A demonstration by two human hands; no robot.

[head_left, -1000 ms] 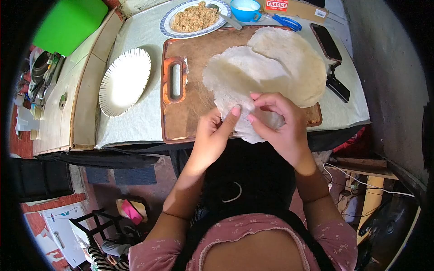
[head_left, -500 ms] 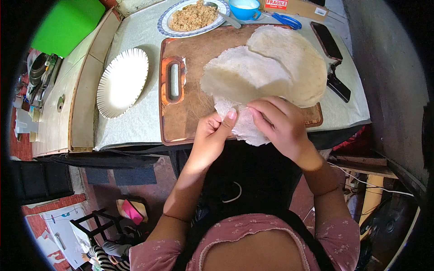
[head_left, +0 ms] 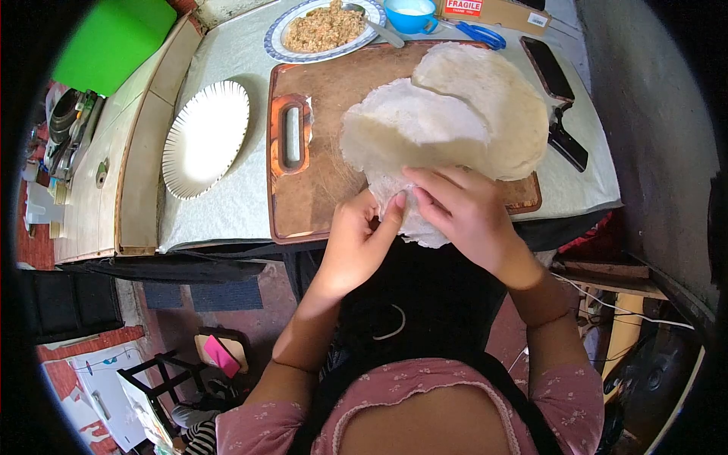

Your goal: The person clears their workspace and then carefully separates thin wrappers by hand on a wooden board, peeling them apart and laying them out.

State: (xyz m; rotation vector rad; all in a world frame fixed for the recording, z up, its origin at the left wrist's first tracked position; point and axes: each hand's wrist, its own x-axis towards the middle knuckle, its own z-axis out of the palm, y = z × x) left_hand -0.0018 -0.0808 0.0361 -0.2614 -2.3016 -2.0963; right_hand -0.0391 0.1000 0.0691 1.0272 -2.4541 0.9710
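Thin pale round wrappers overlap on a brown wooden board [head_left: 318, 83]: one wrapper [head_left: 493, 98] lies at the right, and another [head_left: 417, 114] partly covers it. The front part of the left wrapper stretches down past the board's near edge, between my hands. My left hand [head_left: 360, 239] pinches it there between thumb and fingers. Close beside it, my right hand [head_left: 470, 216] has its thumb and fingertips closed on the same wrapper. A scalloped white paper plate [head_left: 206, 140] is left of the board.
Behind the board are a patterned plate [head_left: 277, 45] of grainy food with a spoon, a blue cup [head_left: 409, 19], blue-handled scissors [head_left: 485, 36] and a cardboard box [head_left: 508, 15]. A phone [head_left: 547, 68] and a black stand [head_left: 569, 144] lie at the right.
My left hand has shifted slightly right and my right hand a little left and down, bringing them closer together. The wrapper's front part has moved slightly with them.
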